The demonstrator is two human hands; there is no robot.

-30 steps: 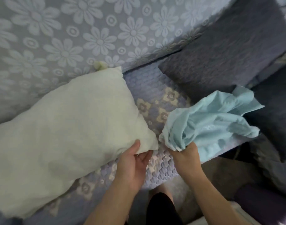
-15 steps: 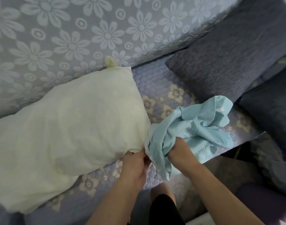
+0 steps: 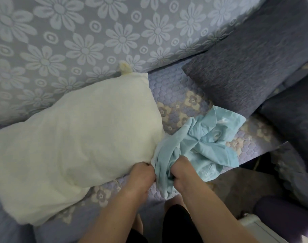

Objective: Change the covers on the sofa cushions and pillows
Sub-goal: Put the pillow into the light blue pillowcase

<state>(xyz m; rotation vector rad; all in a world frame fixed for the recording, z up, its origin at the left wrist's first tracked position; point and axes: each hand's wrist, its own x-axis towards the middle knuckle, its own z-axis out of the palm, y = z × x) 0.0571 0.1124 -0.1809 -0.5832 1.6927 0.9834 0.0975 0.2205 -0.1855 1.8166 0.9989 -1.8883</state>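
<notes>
Left hand (image 3: 141,176) curled, fingers gripping near corner of bare cream pillow (image 3: 76,146), touching blue cover's edge. Right hand (image 3: 182,171) clenched around bunched light-blue pillow cover (image 3: 207,144), knuckles up. Hands nearly touching, cover between them. Pillow lies on sofa seat (image 3: 177,95) at 9 o'clock from hands; cover spreads toward 2 o'clock. Grey cushion (image 3: 246,64) at 1 o'clock, against floral backrest (image 3: 79,37). Versus a second ago: right hand has brought cover leftward against pillow corner; left hand's thumb no longer visible on top.
</notes>
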